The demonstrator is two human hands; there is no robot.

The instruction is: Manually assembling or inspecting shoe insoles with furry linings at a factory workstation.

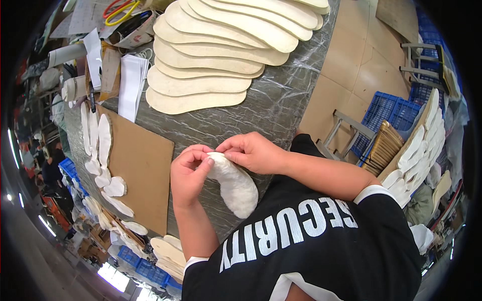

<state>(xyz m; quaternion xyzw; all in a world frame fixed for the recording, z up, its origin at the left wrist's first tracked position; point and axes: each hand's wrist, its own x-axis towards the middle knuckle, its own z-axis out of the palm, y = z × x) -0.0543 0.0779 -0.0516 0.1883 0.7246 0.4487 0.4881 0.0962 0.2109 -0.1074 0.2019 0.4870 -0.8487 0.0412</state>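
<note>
A white fluffy insole (237,189) hangs from both hands at the near edge of the dark, plastic-covered table (281,95). My left hand (190,173) pinches its upper end between thumb and fingers. Right beside it, my right hand (250,152) grips the same end, fingertips almost meeting the left ones. The insole's wide lower end dangles free, close to my black shirt. Beyond the hands, rows of cream-coloured insoles (201,85) lie overlapping across the table.
At left, a brown board (143,170) carries several white fleece insoles (104,140). Behind it are white paper slips (131,83) and a holder with yellow-handled scissors (123,14). On the right floor stand blue crates (384,118), a metal-legged stool (346,133) and a board stacked with white insoles (419,150).
</note>
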